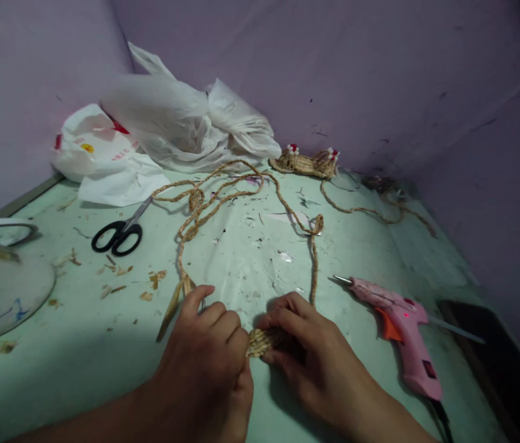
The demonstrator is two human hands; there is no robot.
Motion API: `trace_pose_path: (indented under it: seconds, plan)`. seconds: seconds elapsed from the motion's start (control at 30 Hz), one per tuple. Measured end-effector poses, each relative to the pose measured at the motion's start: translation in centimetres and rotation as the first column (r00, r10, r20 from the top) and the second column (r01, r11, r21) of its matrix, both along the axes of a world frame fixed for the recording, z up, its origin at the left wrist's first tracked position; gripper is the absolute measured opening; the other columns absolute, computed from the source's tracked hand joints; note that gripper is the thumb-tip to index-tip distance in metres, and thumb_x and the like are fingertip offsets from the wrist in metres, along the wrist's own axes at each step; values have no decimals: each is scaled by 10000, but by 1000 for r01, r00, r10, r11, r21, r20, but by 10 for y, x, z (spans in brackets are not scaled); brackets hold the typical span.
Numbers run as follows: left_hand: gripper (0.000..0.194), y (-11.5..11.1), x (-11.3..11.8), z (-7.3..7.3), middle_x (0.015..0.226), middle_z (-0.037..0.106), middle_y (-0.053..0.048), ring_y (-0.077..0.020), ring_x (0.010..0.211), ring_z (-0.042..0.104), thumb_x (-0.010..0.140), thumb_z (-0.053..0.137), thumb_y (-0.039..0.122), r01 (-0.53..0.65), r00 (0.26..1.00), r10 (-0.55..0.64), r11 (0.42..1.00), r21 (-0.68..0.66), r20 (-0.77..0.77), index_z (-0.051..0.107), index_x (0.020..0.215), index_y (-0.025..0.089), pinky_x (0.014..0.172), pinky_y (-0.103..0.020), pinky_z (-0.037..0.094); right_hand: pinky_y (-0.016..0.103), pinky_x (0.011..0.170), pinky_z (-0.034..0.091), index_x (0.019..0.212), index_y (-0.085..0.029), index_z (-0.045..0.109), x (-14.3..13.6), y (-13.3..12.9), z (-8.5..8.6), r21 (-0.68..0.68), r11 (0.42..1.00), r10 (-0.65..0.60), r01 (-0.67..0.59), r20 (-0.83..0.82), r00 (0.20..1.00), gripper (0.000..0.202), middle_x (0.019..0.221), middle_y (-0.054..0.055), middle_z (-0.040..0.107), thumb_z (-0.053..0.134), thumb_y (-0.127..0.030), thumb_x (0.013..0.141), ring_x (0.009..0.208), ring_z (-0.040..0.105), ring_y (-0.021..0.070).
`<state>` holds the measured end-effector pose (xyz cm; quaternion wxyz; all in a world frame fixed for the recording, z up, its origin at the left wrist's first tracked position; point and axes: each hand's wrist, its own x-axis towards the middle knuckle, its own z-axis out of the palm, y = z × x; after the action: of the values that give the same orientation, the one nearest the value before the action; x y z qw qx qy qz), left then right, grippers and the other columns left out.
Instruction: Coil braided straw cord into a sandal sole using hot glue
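A small woven straw piece [260, 343] shows between my two hands, low in the centre. Its right side is pinched between the thumb and fingers of my right hand [310, 354]. My left hand [216, 344] is closed at its left edge, with the forefinger sticking up. A braided straw cord [229, 200] lies in loops beyond the hands; one end runs down to my left hand, near a loose flat straw strip [170, 312], and another stretch reaches my right hand. What the left palm covers is hidden.
Black-handled scissors [119, 237] lie at the left, near straw scraps and a white rounded object [5, 289]. At the right are a pink glue gun [407, 332] and a dark flat object [495, 363]. Plastic bags [186, 123] and a beaded straw piece [306, 165] sit by the wall.
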<state>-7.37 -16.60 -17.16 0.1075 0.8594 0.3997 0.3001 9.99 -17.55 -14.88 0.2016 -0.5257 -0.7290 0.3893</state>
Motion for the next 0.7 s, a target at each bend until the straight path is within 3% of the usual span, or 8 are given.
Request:
trace_pose_path:
  seconds: [0.13,0.3,0.47,0.7]
  plan:
    - [76,-1,1,6,538,504,12,-144,559,469,596,500,131,2,1000,-2,999,-43,-12,514,536,175,886,-498,371,309,640,440,936,-212,590,0,-1,3,7,1000,-9,8,89,996,310,927,39,558,534,-36,687,776,551,171]
    - [71,-3,1,13,575,524,2,-158,603,490,607,521,115,1,999,-6,994,-105,-43,537,569,173,929,-501,346,370,706,440,1170,-243,493,3,-2,9,136,991,-27,-1,203,979,486,1064,72,561,607,-140,709,880,547,220]
    - [66,-4,0,10,594,519,6,-163,614,480,615,519,124,4,999,-9,994,-109,-46,545,608,184,938,-504,332,336,680,406,951,-251,594,2,0,8,170,978,88,-120,183,979,170,950,27,565,573,-190,794,841,505,193]
    - [89,-1,1,8,589,503,17,-162,627,470,599,510,103,20,999,-24,990,-139,-26,517,598,192,950,-502,310,339,663,370,820,-190,601,-7,2,6,208,968,98,-141,205,974,104,875,43,580,521,-143,774,794,462,197]
